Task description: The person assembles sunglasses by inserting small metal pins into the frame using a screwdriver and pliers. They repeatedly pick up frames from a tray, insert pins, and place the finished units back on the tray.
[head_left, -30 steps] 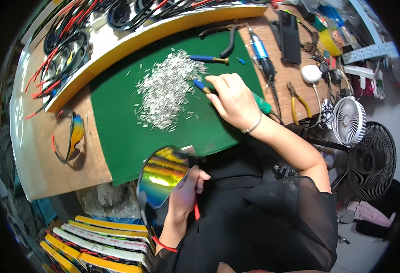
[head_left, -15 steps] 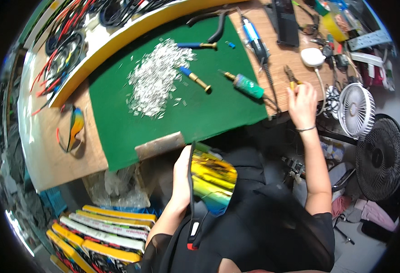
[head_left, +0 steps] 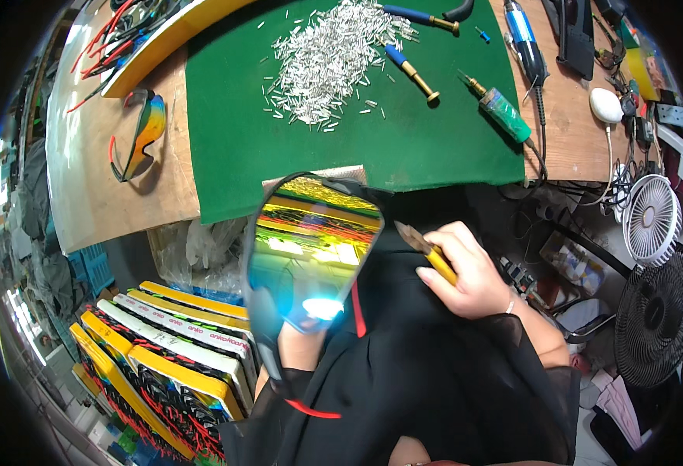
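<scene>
Close in front of me, my left hand (head_left: 300, 343) holds up a pair of sunglasses (head_left: 310, 248) with a large yellow-to-blue mirrored lens and red-tipped temples. The lens hides most of that hand's fingers. Over my lap, my right hand (head_left: 465, 272) grips pliers (head_left: 439, 264) with yellow handles; their metal jaws point up and left, apart from the sunglasses. A second pair of sunglasses (head_left: 141, 136), orange to blue, lies on the left of the bench. On the green mat (head_left: 232, 147) are a heap of small silvery-white pieces (head_left: 330, 66) and two blue-and-brass screwdrivers (head_left: 411, 74).
A green-handled tool (head_left: 503, 115) with a cord lies on the mat's right, beside a blue corded tool (head_left: 524, 39). Two fans, white (head_left: 652, 221) and black (head_left: 656, 318), stand at the right. Yellow-edged trays of sunglasses (head_left: 166, 365) stand lower left.
My right hand has picked up the pliers from the bench's right side and brought them over my lap. The sunglasses in my left hand have turned, lens facing up. My view has shifted.
</scene>
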Motion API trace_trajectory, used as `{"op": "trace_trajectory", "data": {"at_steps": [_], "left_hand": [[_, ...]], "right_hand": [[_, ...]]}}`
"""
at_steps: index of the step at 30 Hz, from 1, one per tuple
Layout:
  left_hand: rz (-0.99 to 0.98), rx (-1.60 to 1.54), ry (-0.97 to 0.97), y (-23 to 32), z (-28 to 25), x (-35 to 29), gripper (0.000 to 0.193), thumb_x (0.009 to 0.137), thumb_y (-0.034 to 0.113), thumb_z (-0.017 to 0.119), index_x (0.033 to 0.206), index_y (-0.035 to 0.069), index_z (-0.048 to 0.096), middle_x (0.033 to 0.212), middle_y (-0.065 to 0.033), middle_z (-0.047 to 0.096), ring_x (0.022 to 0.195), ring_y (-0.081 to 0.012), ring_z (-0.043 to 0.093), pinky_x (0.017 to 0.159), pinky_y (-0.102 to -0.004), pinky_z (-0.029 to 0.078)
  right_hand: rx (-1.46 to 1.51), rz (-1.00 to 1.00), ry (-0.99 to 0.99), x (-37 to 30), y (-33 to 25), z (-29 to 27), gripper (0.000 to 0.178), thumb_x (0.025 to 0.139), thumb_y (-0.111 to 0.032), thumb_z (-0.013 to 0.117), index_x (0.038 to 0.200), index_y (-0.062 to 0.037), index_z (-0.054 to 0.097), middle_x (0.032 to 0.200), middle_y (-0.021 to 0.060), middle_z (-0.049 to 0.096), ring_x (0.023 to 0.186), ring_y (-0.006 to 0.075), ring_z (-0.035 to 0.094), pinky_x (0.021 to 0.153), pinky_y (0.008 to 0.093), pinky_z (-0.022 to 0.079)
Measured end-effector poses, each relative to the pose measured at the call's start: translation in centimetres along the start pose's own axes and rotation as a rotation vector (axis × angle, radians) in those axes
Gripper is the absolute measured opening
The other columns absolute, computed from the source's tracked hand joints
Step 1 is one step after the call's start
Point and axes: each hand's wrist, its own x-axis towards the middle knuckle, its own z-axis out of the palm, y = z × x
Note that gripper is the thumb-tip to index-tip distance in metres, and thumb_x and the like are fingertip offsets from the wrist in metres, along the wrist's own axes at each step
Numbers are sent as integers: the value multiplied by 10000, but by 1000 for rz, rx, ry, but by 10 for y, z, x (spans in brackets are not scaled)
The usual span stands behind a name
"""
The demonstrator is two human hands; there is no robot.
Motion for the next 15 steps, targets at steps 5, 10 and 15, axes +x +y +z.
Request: {"op": "trace_trajectory", "data": {"at_steps": [5, 10, 15], "left_hand": [[67, -154, -88, -4, -1, -2, 136, 902, 160, 522, 964, 39, 535, 773, -27, 566, 648, -78, 545, 581, -209, 475], [-7, -236, -132, -2, 1, -1, 183, 881, 191, 566, 890, 26, 487, 775, -43, 568, 663, -86, 584, 596, -217, 521], [-9, -243, -133, -7, -1, 1, 203, 882, 210, 566, 899, 25, 485, 771, -40, 562, 666, -82, 580, 594, -216, 525]], "right_hand": [[-67, -67, 27, 13, -5, 19, 345, 724, -88, 642, 1017, -2, 483, 889, 155, 492, 792, 321, 525, 691, 362, 443], [-142, -106, 80, 22, -5, 24, 363, 695, -75, 652, 1007, 4, 483, 879, 156, 499, 812, 320, 523, 708, 366, 441], [-119, -104, 80, 25, -4, 28, 367, 690, -73, 660, 1002, 9, 486, 877, 156, 501, 808, 320, 523, 708, 364, 440]]}}
